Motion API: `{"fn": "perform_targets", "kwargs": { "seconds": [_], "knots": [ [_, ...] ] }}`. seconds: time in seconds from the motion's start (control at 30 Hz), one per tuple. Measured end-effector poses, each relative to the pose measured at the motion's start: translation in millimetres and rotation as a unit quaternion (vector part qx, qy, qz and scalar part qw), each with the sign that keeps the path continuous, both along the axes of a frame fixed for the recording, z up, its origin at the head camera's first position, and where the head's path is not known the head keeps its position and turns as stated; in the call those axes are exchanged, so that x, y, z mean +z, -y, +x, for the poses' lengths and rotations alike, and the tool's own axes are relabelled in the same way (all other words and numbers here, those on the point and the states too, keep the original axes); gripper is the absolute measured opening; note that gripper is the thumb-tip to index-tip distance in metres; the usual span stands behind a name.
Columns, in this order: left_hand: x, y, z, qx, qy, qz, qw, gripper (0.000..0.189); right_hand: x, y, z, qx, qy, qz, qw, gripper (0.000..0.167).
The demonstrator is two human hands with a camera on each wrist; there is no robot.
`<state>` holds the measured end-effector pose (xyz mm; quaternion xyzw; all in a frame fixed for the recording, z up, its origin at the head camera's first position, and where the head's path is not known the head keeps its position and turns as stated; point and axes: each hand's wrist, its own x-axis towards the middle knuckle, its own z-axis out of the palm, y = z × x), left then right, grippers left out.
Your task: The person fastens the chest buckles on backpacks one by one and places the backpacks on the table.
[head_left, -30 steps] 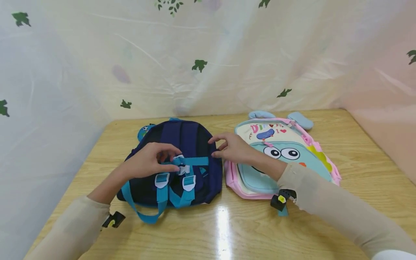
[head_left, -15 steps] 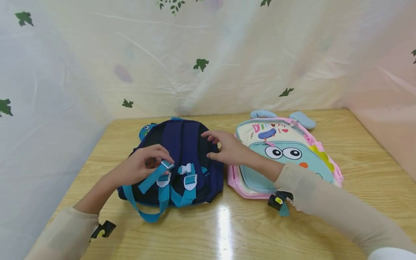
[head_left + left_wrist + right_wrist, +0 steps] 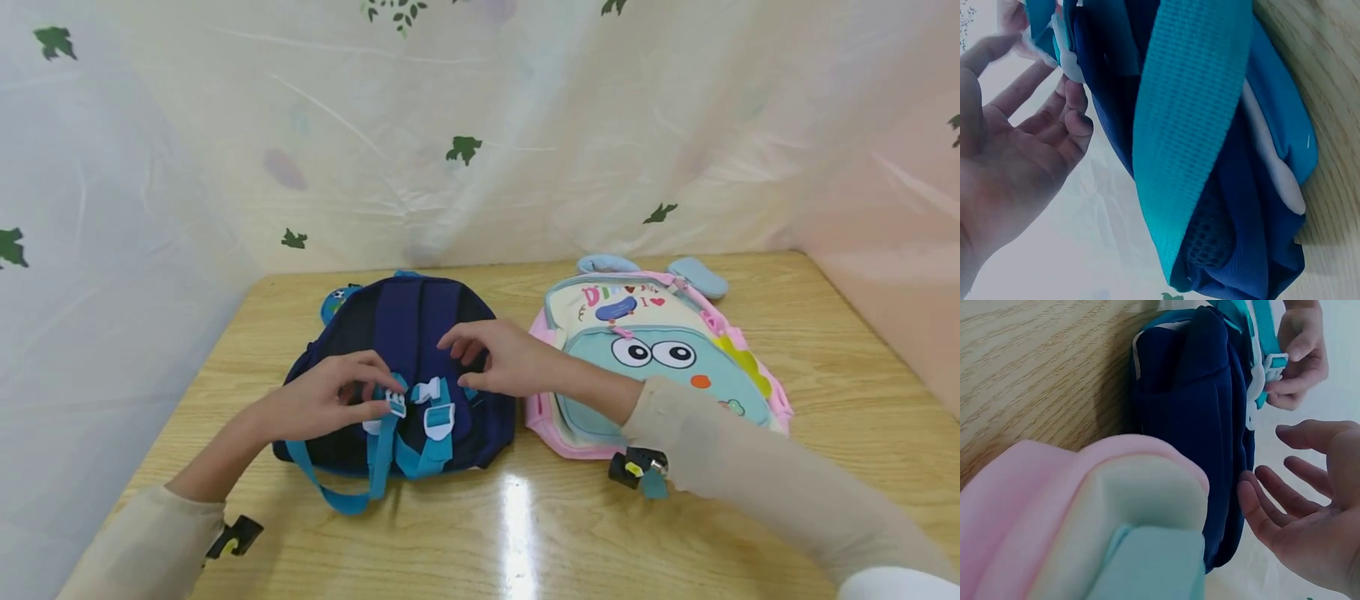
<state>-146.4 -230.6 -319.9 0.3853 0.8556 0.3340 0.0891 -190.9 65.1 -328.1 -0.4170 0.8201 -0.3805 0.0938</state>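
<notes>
A navy backpack [image 3: 483, 429] lies on the table, its back panel and teal straps facing up. My left hand [image 3: 318, 400] pinches a white buckle [image 3: 396, 403] on a teal strap between thumb and fingers, over the lower part of the panel. Just right of it lie a white clip [image 3: 427, 389] and a white strap adjuster [image 3: 439, 421]. My right hand [image 3: 502, 358] is over the backpack's right side, fingers loosely bent and holding nothing. In the right wrist view, fingertips [image 3: 1247, 487] of this hand are right at the panel. A broad teal strap [image 3: 1191, 125] crosses the left wrist view.
A pink and light-blue cartoon backpack [image 3: 592, 404] lies close on the right, under my right forearm. A round blue ball-patterned piece [image 3: 335, 304] shows at the navy backpack's upper left. A pale leaf-print curtain [image 3: 480, 100] stands behind the wooden table [image 3: 585, 533].
The strap in my left hand has swung from pointing right, through lower left, to hanging toward the front. My right hand has moved left over the navy backpack.
</notes>
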Motion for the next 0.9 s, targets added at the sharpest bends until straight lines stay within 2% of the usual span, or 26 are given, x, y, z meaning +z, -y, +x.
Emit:
{"fn": "perform_targets", "kwargs": {
  "seconds": [0.13,0.33,0.67,0.9],
  "knots": [
    [1.5,-3.4,1.8,0.025,0.006,-0.016,0.9995,0.019,0.4,7,1.9,0.02,-0.03,0.019,0.9992,0.032],
    [1.5,-2.1,1.0,0.021,-0.022,-0.024,0.9993,0.019,1.6,17,6.2,0.02,-0.049,0.06,0.9968,0.028],
    [5.6,2.5,-2.2,0.027,-0.019,-0.029,0.999,0.031,-1.2,30,11.8,-0.014,-0.056,0.139,0.9886,0.024],
    [7.3,5.7,2.7,0.054,-0.029,-0.026,0.9978,0.021,2.1,32,11.3,-0.021,-0.06,0.137,0.9886,0.021]
  ]
}}
